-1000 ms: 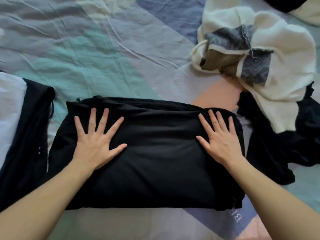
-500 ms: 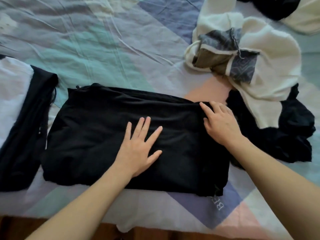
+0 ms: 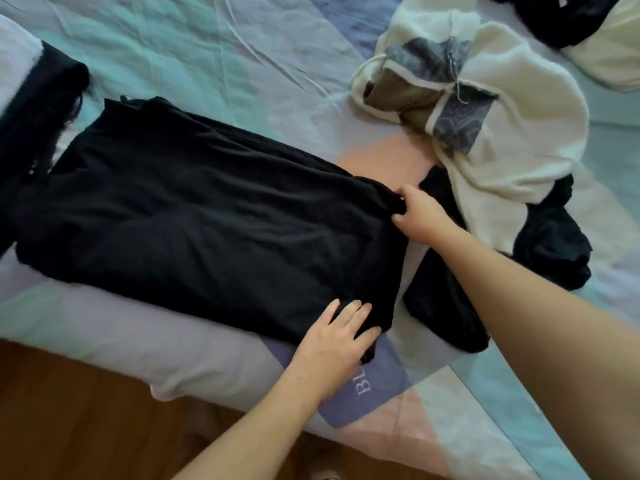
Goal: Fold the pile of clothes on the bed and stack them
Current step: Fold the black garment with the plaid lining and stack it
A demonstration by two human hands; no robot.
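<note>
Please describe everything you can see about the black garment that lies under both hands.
The black garment is a plain, soft, matte cloth, already folded into a rough rectangle with faint wrinkles. It lies flat on the pastel bedsheet, near the bed's edge. The right hand pinches its far right corner, and the left hand rests on its near right corner. Its left end lies close to the folded clothes; whether they touch, I cannot tell. No print or label is visible.

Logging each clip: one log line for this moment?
half-folded black garment | left hand near corner | right hand grips far corner | next fold pending
</note>
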